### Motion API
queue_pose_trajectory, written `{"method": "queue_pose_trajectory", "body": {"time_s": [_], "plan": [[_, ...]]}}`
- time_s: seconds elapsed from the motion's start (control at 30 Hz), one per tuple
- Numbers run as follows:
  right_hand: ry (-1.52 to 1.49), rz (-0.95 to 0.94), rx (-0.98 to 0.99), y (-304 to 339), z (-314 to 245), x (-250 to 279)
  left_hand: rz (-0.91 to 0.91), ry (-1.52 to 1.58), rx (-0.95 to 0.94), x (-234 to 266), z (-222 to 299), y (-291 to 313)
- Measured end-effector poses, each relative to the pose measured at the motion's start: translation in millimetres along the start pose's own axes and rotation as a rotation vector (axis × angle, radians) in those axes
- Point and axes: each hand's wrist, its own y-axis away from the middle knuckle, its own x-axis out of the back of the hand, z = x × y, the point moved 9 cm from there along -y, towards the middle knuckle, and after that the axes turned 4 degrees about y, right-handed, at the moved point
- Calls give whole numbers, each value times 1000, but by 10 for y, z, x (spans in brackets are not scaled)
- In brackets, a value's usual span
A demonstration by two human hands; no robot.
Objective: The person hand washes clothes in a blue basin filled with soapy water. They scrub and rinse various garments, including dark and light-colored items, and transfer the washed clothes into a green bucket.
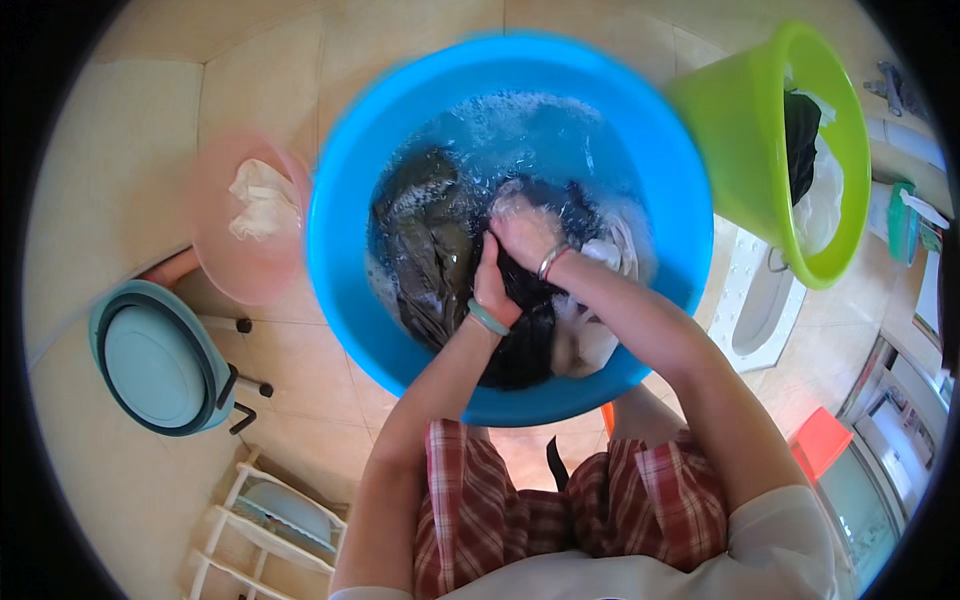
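Observation:
A big blue tub (675, 190) of sudsy water stands in front of me with wet clothes in it. My right hand (527, 232) is closed on a black garment (525, 345) near the middle of the tub, its fingertips partly under water. Just below it, my left hand (494, 287) grips the same dark cloth with the thumb up; its other fingers are hidden by the fabric. A dark olive garment (425, 255) floats to the left of both hands. Pale cloth (590, 335) lies under my right forearm, against the tub's near right side.
At the right, a tilted lime green bucket (725, 135) holds black and white cloth, above a white squat toilet (755, 300). A pink basin (215, 220) with white cloth is at the left, near a folded teal basin (155, 365). A white rack (250, 530) stands lower left.

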Motion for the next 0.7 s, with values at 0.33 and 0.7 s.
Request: {"method": "queue_pose_trajectory", "body": {"time_s": [0.33, 0.7], "plan": [[-238, 2, 19, 528, -440, 26, -614, 92, -6, 177, 204, 80], [127, 69, -52, -304, 295, -31, -39, -15, 29, -68, -43, -8]]}}
